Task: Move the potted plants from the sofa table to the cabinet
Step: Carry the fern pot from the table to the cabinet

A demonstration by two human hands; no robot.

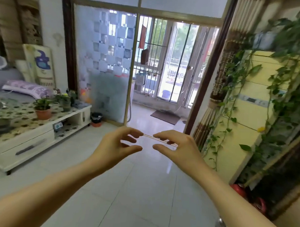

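Observation:
Two potted plants stand on the low white sofa table (43, 135) at the left: one in a terracotta pot (43, 113), another in a dark green pot (66, 105) just behind it. My left hand (117, 143) and my right hand (175, 146) are held out side by side over the tiled floor in the middle of the room. Both have their fingers curled and apart, with nothing in them. They are well to the right of the table and its plants. A dark cabinet (283, 182) sits at the lower right, partly hidden by trailing vines.
A tall yellow appliance (247, 116) draped with vines (281, 94) stands at the right. A small bin (96, 119) sits by the table's far end. A sliding glass door (105, 60) and an open doorway to a balcony lie ahead. A grey sofa with a purple pillow (27, 89) is at the far left.

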